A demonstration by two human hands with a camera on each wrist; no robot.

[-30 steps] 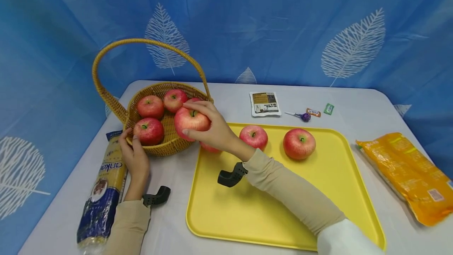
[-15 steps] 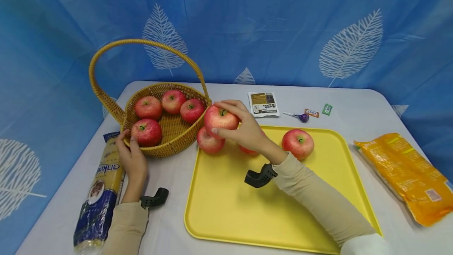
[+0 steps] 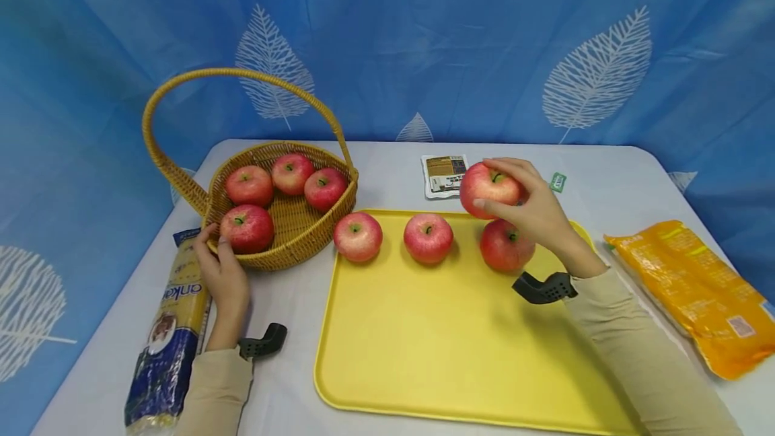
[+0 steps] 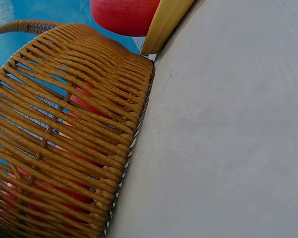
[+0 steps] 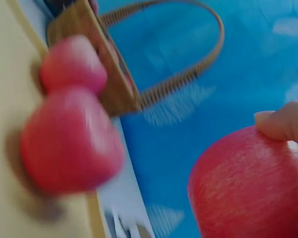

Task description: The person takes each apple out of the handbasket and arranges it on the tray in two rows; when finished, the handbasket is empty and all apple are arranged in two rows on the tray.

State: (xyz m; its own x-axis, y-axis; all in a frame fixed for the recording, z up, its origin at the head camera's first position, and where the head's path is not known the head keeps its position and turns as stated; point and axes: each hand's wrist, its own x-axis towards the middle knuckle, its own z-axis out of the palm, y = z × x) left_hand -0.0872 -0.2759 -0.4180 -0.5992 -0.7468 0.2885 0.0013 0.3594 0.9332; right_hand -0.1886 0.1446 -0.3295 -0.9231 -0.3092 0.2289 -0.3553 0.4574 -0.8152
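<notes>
My right hand (image 3: 533, 207) grips a red apple (image 3: 487, 188) above the back edge of the yellow tray (image 3: 424, 342). In the right wrist view, a thumb presses on that same apple (image 5: 253, 188). Just below the held apple, a darker apple (image 3: 506, 246) sits on the tray, with a middle apple (image 3: 428, 238) and a left apple (image 3: 358, 237) in a row beside it. At the near left rim of the wicker basket (image 3: 290, 258), my left hand (image 3: 225, 281) holds on, fingers at the edge. Several apples (image 3: 247, 229) lie inside; the left wrist view shows the basket's woven side (image 4: 74, 129).
A long blue and gold packet (image 3: 172, 335) lies left of my left forearm. Behind the tray are a small white and brown packet (image 3: 444, 175) and a green candy (image 3: 558, 182). An orange bag (image 3: 696, 295) lies at the right. A blue curtain (image 3: 387, 46) hangs behind.
My right hand has carried its apple from over the basket rightward to the tray's back right. The middle tray apple and the basket's right apple are uncovered. My left hand stays at the basket.
</notes>
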